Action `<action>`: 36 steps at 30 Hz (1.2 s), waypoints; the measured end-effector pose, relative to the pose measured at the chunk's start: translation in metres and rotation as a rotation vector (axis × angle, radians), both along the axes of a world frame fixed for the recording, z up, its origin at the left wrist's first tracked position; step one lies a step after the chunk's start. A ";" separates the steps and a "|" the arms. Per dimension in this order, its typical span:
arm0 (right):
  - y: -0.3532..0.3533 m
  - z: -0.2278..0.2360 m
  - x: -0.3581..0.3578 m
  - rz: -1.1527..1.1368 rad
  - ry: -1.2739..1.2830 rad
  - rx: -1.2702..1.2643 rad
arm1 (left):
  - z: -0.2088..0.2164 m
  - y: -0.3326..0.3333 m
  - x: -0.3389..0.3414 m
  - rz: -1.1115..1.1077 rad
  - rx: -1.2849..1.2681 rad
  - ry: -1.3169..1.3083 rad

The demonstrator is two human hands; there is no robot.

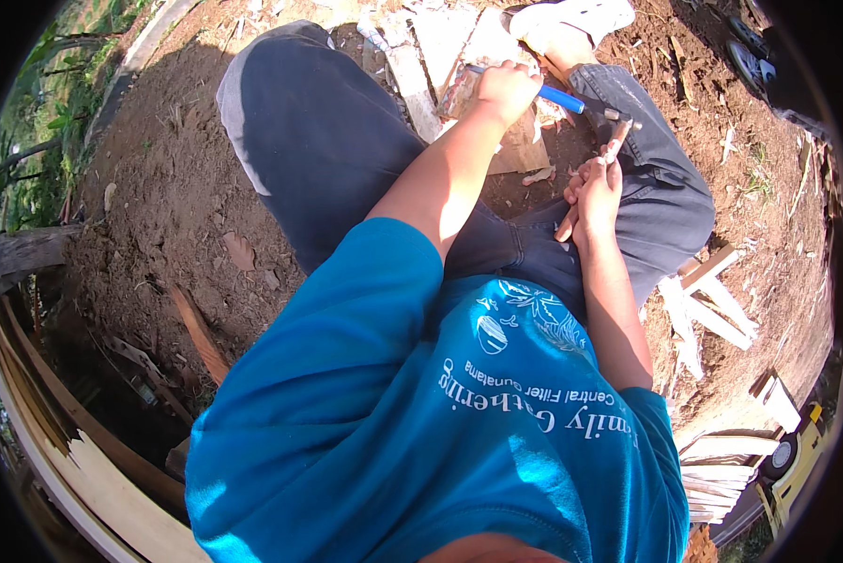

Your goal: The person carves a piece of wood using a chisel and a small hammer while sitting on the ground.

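My left hand [510,91] is closed around a chisel with a blue handle [562,98], its metal end pointing left over a pale wooden board [520,150] between my legs. Whether the chisel's tip touches wood is hard to make out. My right hand [598,190] grips the wooden handle of a hammer [616,141], close to my lap. The hammer's metal head sits just below the chisel's handle end, apart from it. Wood chips and shavings lie around the board.
I sit on brown soil with legs bent, in dark trousers [323,141]. Another plank [410,84] lies at the far middle. Split wood pieces [712,300] are scattered at right. Long boards [102,488] fill the lower left. Someone's shoes [748,66] show at the far right.
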State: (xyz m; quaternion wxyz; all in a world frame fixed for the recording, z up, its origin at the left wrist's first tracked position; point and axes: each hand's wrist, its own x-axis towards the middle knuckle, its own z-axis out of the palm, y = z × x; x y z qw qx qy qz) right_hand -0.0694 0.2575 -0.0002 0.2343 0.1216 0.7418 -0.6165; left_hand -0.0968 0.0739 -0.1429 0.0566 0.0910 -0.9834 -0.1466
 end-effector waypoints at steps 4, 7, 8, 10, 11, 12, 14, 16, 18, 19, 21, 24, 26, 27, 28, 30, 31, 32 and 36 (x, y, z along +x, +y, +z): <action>0.009 -0.004 -0.006 0.107 -0.119 -0.029 | -0.001 0.004 0.004 0.014 0.053 -0.005; 0.003 0.003 -0.005 0.045 -0.107 -0.042 | 0.004 0.000 -0.002 0.019 0.030 -0.053; 0.003 0.003 -0.004 0.038 -0.076 -0.030 | 0.007 -0.002 -0.004 0.024 0.036 -0.053; -0.001 0.004 0.000 0.026 -0.012 -0.007 | 0.010 -0.004 -0.005 0.023 0.032 -0.044; -0.008 0.003 0.006 -0.056 0.028 -0.004 | 0.006 -0.004 -0.001 0.021 0.024 -0.041; -0.005 0.009 0.000 0.112 -0.130 -0.014 | 0.002 -0.003 0.003 0.021 0.015 -0.038; -0.005 0.015 -0.003 0.339 -0.306 -0.005 | -0.002 -0.011 0.010 0.080 0.058 -0.063; -0.005 0.004 0.003 0.220 -0.165 -0.025 | 0.001 -0.016 0.009 0.116 0.078 -0.063; -0.009 0.013 0.003 0.105 -0.042 -0.144 | 0.011 -0.023 0.008 0.178 0.142 -0.029; -0.007 0.016 0.003 0.117 -0.070 -0.201 | 0.016 -0.026 0.011 0.206 0.173 -0.011; -0.001 0.015 0.005 0.100 -0.111 -0.239 | 0.023 -0.030 0.014 0.223 0.172 0.071; -0.001 0.011 0.003 0.150 -0.160 -0.225 | 0.046 -0.033 0.020 0.284 0.268 0.066; -0.014 0.009 0.001 0.215 -0.098 -0.186 | 0.031 -0.048 0.027 0.369 0.274 0.170; -0.015 0.001 0.000 0.207 -0.093 -0.215 | 0.050 -0.049 0.031 0.387 0.384 0.170; -0.021 0.005 0.002 0.215 -0.100 -0.219 | 0.057 -0.055 0.034 0.420 0.503 0.165; -0.001 0.011 0.001 0.173 -0.083 -0.202 | 0.045 -0.035 0.015 0.392 0.580 0.411; 0.009 0.011 0.001 0.139 -0.074 -0.203 | 0.055 -0.021 0.008 0.398 0.696 0.368; 0.005 0.015 0.003 0.148 -0.053 -0.177 | 0.069 -0.025 0.014 0.436 0.757 0.424; -0.010 0.004 0.006 0.256 -0.011 -0.228 | 0.057 -0.053 0.035 0.546 1.319 0.476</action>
